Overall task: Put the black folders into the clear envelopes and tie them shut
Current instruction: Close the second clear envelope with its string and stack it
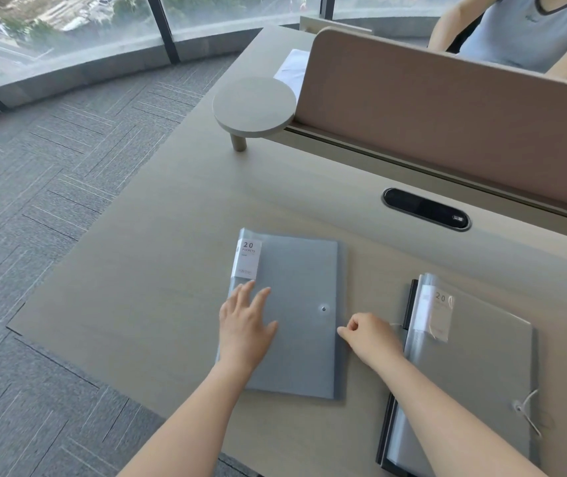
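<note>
Head view: left hand [246,325] flat, spread on envelope [296,339]; right hand [371,335] pinched at its edge, stack [474,373] beside.

- Setting: office, open-plan type, upper floor.
- Desk [179,215]: long pale wood-look top, shared bench style; beige divider screen [447,108] runs along its centre, w/ a second person [530,29] seated on the far side.
- Cable port [426,208]: black oval grommet set into desk surface near the screen.
- Round side shelf [254,106] on a short post at the screen's end.
- Floor: grey carpet tiles [51,160], striped, laid in alternating directions.
- Glazing: curved floor-level window wall [68,32] w/ dark mullions; street and greenery seen far below.
- Stationery on desk: clear envelopes [296,315] w/ "20 pockets" labels, i.e. filing supplies.
</note>
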`<action>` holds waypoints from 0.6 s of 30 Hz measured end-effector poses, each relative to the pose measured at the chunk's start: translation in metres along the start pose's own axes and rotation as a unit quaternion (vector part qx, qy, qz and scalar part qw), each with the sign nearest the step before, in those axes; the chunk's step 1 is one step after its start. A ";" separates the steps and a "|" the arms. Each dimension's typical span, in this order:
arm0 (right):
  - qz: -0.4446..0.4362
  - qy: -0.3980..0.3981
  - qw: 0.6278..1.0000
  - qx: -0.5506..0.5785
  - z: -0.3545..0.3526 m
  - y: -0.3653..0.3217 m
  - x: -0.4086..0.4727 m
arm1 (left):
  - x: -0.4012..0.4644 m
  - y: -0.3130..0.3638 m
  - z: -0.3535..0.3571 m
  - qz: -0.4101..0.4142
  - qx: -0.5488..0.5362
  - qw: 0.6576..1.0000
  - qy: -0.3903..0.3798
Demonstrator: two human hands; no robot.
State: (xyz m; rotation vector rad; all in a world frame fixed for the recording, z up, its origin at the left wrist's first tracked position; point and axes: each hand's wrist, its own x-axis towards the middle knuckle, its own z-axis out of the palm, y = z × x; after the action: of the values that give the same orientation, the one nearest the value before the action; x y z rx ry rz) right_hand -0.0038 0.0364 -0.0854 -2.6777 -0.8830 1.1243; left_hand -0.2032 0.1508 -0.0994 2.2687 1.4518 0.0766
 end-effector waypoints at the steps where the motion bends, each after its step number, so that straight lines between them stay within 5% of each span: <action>1: 0.008 -0.016 0.999 -0.031 -0.003 -0.001 0.000 | 0.003 0.005 0.001 0.033 0.013 0.999 -0.036; 5: 0.048 -0.085 0.993 -0.063 -0.012 -0.002 0.005 | 0.013 0.022 0.011 0.103 0.066 0.983 -0.134; 9: 0.128 -0.138 0.969 0.162 -0.020 -0.006 0.011 | 0.014 0.027 0.020 0.110 0.089 0.976 -0.166; 13: 0.150 -0.121 0.930 0.315 -0.021 -0.009 0.018 | 0.014 0.025 0.024 0.113 0.099 0.975 -0.163; 18: 0.126 -0.066 0.936 0.322 -0.014 -0.027 0.031 | 0.013 0.024 0.023 0.115 0.095 0.974 -0.168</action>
State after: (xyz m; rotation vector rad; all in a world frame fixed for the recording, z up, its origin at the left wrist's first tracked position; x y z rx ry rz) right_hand 0.0101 0.0777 -0.0858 -2.2115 -0.1222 1.3606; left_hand -0.1707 0.1462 -0.1137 2.4470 1.0588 -0.3741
